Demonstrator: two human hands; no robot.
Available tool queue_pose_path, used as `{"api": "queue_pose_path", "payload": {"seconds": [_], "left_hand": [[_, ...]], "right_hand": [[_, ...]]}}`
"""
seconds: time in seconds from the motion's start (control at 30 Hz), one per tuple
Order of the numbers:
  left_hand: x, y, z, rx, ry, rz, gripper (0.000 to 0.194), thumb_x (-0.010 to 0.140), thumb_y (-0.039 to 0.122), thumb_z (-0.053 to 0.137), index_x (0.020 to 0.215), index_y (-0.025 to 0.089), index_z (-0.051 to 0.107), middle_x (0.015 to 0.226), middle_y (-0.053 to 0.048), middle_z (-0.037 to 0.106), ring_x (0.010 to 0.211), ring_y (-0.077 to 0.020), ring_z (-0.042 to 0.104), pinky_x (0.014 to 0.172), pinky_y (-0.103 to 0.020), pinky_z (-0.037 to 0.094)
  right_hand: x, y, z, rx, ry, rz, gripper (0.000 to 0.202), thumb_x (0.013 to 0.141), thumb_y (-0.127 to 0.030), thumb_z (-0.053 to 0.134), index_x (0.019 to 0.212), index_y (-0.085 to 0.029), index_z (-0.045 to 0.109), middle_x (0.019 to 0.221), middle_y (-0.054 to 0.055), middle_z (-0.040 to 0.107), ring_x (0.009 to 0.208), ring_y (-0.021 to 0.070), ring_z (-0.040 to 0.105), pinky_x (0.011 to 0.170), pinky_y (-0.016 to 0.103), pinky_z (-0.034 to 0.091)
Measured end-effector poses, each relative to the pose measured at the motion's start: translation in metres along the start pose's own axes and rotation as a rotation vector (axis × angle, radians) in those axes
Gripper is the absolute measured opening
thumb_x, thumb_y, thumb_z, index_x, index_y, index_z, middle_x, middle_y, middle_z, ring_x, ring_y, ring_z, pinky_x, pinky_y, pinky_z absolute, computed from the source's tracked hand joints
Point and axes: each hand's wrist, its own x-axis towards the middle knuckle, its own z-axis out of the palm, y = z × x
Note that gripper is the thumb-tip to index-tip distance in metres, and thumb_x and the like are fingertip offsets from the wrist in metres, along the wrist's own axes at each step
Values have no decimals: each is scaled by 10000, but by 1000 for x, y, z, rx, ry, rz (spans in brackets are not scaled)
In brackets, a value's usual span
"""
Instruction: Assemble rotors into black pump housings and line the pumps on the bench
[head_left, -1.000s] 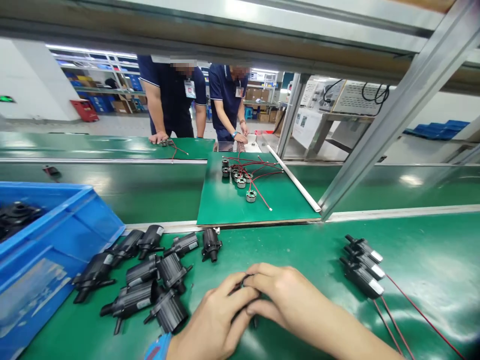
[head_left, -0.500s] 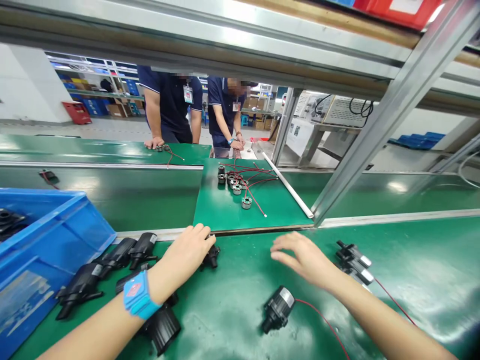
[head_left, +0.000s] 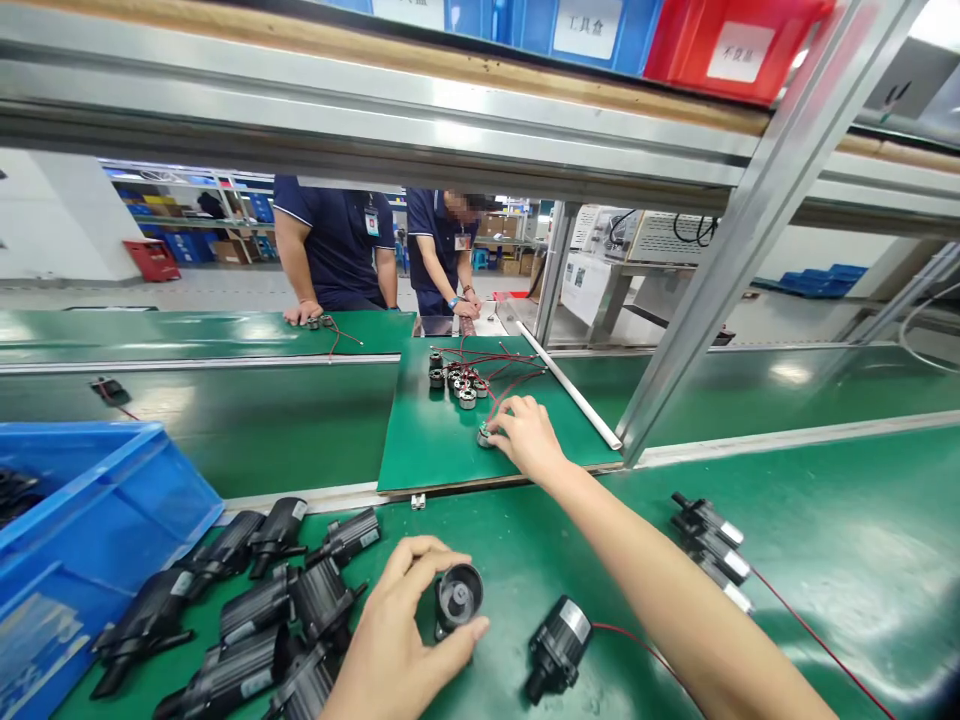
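My left hand [head_left: 405, 640] is closed around a black cylindrical pump housing [head_left: 458, 592]. Its open end faces up and shows a hollow inside with a central post. My right hand [head_left: 529, 436] reaches forward over the raised green board [head_left: 420, 450]. Thumb and fingers there pinch a small round motor stator [head_left: 484, 436] with a green top, near the board's front edge. Behind it on the board lies a cluster of similar stators [head_left: 459, 380] with red wires. A black pump [head_left: 559, 645] with a red wire lies on the green bench [head_left: 465, 520] below my right forearm.
Several black pump housings [head_left: 259, 605] lie at the left beside a blue bin [head_left: 112, 500]. More pumps [head_left: 716, 545] lie at the right. A metal post [head_left: 697, 240] slants up on the right, and a shelf beam [head_left: 375, 110] crosses overhead. Two people [head_left: 337, 240] stand across the bench.
My left hand has come back toward me, bringing a pump housing turned open end up. My right hand has moved forward onto the board and taken hold of the nearest stator.
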Motion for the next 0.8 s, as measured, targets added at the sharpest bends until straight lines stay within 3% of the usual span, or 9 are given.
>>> {"api": "queue_pose_path", "payload": {"seconds": [0.17,0.3,0.43,0.67,0.8], "left_hand": [[-6,-13,23,-225,-69,-91,399,831,275,701,1216,283,597,1169,-34,675,1034,-210,677,906,-318,580],[-8,-14,29,-271,-50,-111,380,820,289,729,1176,274,594,1175,-34,677,1034,-220,680,923,-341,581],[-9,-11,30,-310,-32,-98,414,835,271,720,1212,293,551,1181,-13,677,1066,-203,676,937,-327,580],[-17,-12,34,-397,-43,-126,599,823,198,699,1324,326,397,1238,2,665,1139,-184,666,986,-329,567],[-16,-13,34,-426,-25,-142,630,792,160,694,1318,325,389,1204,2,668,1082,-179,690,949,-330,588]], "right_hand": [[-68,-34,-37,340,12,-65,122,881,-322,741,959,-248,684,1407,52,563,1383,268,398,1122,507,276],[-107,-60,-66,509,-123,-158,132,893,-354,732,954,-272,648,1172,-12,713,1331,228,493,1187,521,116],[-119,-74,-76,511,-171,-231,187,863,-340,771,919,-248,619,1040,-41,732,1125,181,627,1200,485,62],[-121,-78,-66,575,-191,-187,387,793,-398,827,1076,-258,601,1029,-46,725,940,151,659,1184,454,150],[-122,-78,-57,680,-170,-147,489,719,-407,876,1098,-229,624,1042,-14,727,932,162,658,977,330,406]]}}
